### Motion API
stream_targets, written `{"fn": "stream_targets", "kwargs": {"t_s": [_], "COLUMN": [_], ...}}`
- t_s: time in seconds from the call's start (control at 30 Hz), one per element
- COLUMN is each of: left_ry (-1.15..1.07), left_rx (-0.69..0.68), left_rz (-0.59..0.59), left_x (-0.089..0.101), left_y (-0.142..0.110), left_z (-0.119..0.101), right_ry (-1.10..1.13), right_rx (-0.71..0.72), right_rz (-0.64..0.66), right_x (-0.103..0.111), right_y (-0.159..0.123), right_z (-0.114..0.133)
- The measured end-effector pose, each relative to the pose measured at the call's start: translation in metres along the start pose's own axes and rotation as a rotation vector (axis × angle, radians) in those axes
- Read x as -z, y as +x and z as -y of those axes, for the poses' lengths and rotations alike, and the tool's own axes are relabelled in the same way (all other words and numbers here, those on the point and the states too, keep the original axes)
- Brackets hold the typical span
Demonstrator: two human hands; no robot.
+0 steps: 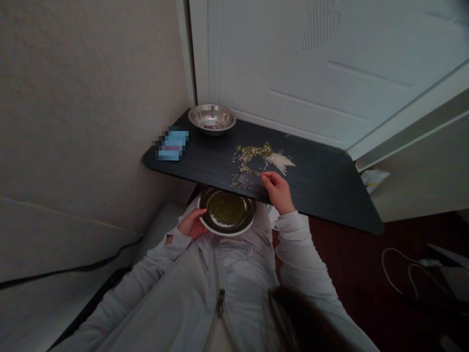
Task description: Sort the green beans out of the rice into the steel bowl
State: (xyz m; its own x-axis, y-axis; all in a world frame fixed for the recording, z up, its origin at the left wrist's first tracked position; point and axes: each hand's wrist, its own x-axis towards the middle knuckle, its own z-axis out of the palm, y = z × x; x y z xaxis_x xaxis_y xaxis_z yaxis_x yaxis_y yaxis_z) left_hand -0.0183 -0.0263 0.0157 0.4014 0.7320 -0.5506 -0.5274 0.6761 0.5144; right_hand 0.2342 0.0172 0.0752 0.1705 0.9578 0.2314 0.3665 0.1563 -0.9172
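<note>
My left hand [192, 224] grips the rim of a steel bowl [250, 211] on my lap, just under the table's near edge. Green mung beans [227, 208] cover much of its bottom. My right hand [279, 191] pinches a thin, clear plastic piece [249, 180] that lies low over the tabletop, close to that edge. Around and beyond the plastic, mung beans [266, 149] and pale grains are scattered. A small heap of white rice [281, 162] lies beside the beans, to the right.
The dark table [322, 190] stands against a white door [293, 63]. At its back left sits a second steel bowl [212, 111], with a blurred blue item [173, 145] nearby. A wall rises at left. White cables [395, 266] lie at lower right.
</note>
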Motion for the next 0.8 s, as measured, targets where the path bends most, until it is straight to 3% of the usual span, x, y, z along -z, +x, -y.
{"fn": "stream_targets", "kwargs": {"t_s": [0.27, 0.5, 0.8], "left_ry": [-0.007, 0.003, -0.005], "left_rx": [0.015, 0.013, 0.005], "left_rz": [-0.046, 0.016, -0.016], "left_x": [-0.0007, 0.005, 0.0024], "left_y": [0.0022, 0.0046, 0.0021], "left_z": [0.0, 0.001, 0.0009], "right_ry": [-0.074, -0.085, 0.011], "right_rx": [0.022, 0.032, 0.003], "right_rz": [0.118, 0.138, 0.09], "right_x": [0.0003, 0.0006, 0.0014], "right_y": [0.0011, 0.0012, 0.0006], "right_z": [-0.0054, -0.0068, -0.0057]}}
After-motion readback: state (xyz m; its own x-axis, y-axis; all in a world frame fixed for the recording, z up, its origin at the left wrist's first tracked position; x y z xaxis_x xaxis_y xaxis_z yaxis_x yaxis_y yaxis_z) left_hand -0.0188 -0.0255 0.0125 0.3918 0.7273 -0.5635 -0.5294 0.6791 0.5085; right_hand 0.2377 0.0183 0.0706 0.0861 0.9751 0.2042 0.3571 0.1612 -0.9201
